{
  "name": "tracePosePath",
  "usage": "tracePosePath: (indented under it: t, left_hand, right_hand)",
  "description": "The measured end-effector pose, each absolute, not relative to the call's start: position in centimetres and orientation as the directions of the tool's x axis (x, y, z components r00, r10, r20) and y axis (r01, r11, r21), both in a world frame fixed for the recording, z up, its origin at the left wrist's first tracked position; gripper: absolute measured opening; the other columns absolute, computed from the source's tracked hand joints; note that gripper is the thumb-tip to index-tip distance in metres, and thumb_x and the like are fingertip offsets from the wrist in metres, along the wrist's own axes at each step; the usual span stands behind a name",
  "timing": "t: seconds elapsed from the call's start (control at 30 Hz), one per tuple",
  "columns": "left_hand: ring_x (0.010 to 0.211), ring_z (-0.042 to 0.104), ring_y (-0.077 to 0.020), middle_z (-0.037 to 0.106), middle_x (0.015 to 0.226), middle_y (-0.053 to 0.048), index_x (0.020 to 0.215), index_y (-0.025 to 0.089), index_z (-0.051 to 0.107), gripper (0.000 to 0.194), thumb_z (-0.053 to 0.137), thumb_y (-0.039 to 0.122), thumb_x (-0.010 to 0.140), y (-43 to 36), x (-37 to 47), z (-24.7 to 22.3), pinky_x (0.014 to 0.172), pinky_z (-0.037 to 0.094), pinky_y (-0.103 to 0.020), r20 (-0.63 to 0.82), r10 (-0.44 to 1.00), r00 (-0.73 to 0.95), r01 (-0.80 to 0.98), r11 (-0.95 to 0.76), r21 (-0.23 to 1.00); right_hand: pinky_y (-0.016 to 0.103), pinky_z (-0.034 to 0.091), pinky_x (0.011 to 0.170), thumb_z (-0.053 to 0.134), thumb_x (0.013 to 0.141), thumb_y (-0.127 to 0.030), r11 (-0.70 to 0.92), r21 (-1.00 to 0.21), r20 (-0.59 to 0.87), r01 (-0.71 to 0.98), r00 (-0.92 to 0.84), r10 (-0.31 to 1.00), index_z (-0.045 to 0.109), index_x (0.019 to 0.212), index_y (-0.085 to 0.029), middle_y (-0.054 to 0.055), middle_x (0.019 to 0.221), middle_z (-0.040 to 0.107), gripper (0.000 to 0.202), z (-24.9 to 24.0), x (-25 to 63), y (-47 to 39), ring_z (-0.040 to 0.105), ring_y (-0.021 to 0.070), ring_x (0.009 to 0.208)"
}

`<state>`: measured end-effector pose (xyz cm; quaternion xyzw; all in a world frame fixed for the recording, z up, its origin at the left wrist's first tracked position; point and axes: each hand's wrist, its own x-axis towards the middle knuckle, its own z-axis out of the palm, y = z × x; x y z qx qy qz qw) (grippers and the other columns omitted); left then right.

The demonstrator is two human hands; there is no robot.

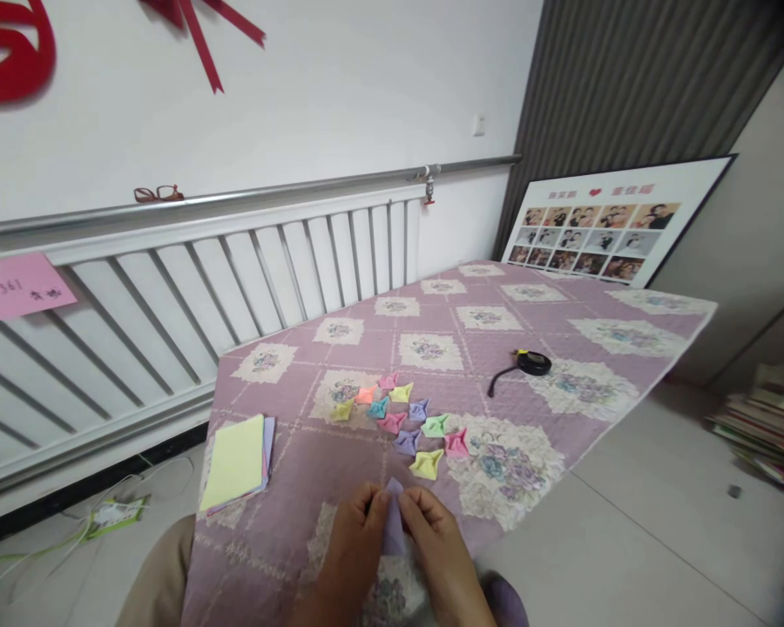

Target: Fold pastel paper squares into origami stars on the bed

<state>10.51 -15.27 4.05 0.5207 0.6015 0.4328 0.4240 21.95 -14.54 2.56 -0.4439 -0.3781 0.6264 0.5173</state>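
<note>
Between my two hands is a folded piece of lavender paper (394, 533), held close to the table's near edge. My left hand (356, 531) pinches its left side between thumb and curled fingers. On the other side, my right hand (436, 533) grips the paper's right edge the same way. Just beyond my fingers lie several small folded paper boats, among them a yellow paper boat (427, 464), a pink paper boat (456, 442) and a purple paper boat (407, 441). To the left rests a stack of coloured paper (237, 461), yellow sheet on top.
The table wears a purple floral cloth (359, 348). A black tape measure (534, 362) with a strap lies at right. Behind stand a white radiator (287, 270) and a photo board (588, 226). Eyeglasses (158, 193) sit on the pipe.
</note>
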Motion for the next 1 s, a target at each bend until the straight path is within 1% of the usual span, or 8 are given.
tracePosePath:
  t: [0.07,0.13,0.27,0.4,0.67,0.83,0.93,1.0]
  left_hand:
    - [0.060,0.040,-0.0132,0.046,0.060,0.004,0.064,0.019,0.050,0.044,0.046,0.059,0.083,-15.3,10.3,4.1,0.055,0.029,-0.025,-0.067,0.995,-0.077,0.250,0.084,0.964]
    - [0.059,0.038,-0.0125,0.043,0.059,0.004,0.063,0.020,0.048,0.044,0.047,0.059,0.082,-15.3,10.3,4.2,0.054,0.028,-0.024,-0.077,0.996,-0.044,0.248,0.086,0.965]
    - [0.057,0.036,-0.0118,0.040,0.058,0.005,0.062,0.020,0.049,0.040,0.048,0.054,0.083,-15.4,10.3,4.3,0.053,0.028,-0.024,-0.090,0.996,0.002,0.261,0.086,0.961]
    - [0.055,0.036,-0.0117,0.041,0.057,0.005,0.063,0.020,0.049,0.037,0.049,0.050,0.083,-15.4,10.2,4.3,0.051,0.026,-0.024,-0.097,0.995,0.014,0.265,0.090,0.960]
    - [0.056,0.037,-0.0126,0.042,0.056,0.005,0.061,0.020,0.050,0.032,0.050,0.043,0.083,-15.2,9.9,4.3,0.052,0.025,-0.025,-0.076,0.997,-0.009,0.350,0.075,0.934]
    - [0.058,0.040,-0.0140,0.048,0.057,0.003,0.060,0.020,0.055,0.026,0.057,0.035,0.081,-15.3,9.7,4.3,0.057,0.025,-0.027,0.006,1.000,-0.023,0.425,0.005,0.905]
    - [0.060,0.042,-0.0151,0.050,0.059,0.002,0.062,0.020,0.055,0.027,0.054,0.037,0.083,-15.4,9.8,4.3,0.058,0.025,-0.027,0.032,0.999,-0.006,0.447,-0.026,0.894]
    - [0.059,0.040,-0.0150,0.049,0.058,0.002,0.060,0.020,0.052,0.032,0.049,0.041,0.085,-15.5,9.8,4.3,0.056,0.025,-0.028,0.031,1.000,0.000,0.452,-0.028,0.892]
  right_hand:
    - [0.022,0.036,0.055,0.068,0.073,-0.054,-0.208,-0.893,-0.199,-0.398,-0.064,0.978,0.057,0.067,-0.021,-0.006,0.060,0.047,0.036,2.4,21.9,-14.6,0.042,0.0105,0.057]
    - [0.021,0.037,0.056,0.072,0.070,-0.052,-0.255,-0.853,-0.243,-0.456,-0.085,0.966,0.061,0.072,-0.021,-0.006,0.062,0.051,0.033,2.4,21.9,-14.6,0.045,0.0100,0.056]
    - [0.021,0.038,0.056,0.078,0.063,-0.050,-0.334,-0.794,-0.285,-0.508,-0.175,0.942,0.064,0.072,-0.020,-0.004,0.063,0.057,0.035,3.1,21.9,-14.7,0.047,0.0098,0.055]
    - [0.023,0.042,0.059,0.082,0.058,-0.048,-0.337,-0.775,-0.292,-0.534,-0.171,0.941,0.065,0.071,-0.019,-0.002,0.064,0.059,0.035,3.7,22.1,-14.8,0.052,0.0116,0.058]
    - [0.021,0.036,0.054,0.079,0.061,-0.051,-0.300,-0.844,-0.259,-0.444,-0.153,0.954,0.064,0.071,-0.019,-0.004,0.062,0.052,0.037,3.4,22.6,-14.7,0.045,0.0095,0.056]
    - [0.022,0.033,0.053,0.072,0.066,-0.055,-0.199,-0.950,-0.179,-0.242,-0.101,0.979,0.061,0.066,-0.019,-0.005,0.058,0.045,0.038,3.8,22.9,-14.5,0.039,0.0102,0.056]
    - [0.022,0.032,0.053,0.069,0.068,-0.055,-0.165,-0.969,-0.155,-0.182,-0.071,0.985,0.058,0.064,-0.020,-0.006,0.057,0.043,0.037,4.0,22.9,-14.5,0.038,0.0104,0.055]
    - [0.022,0.034,0.054,0.070,0.068,-0.055,-0.194,-0.956,-0.178,-0.220,-0.090,0.980,0.058,0.065,-0.020,-0.005,0.058,0.045,0.037,3.8,22.9,-14.6,0.040,0.0106,0.056]
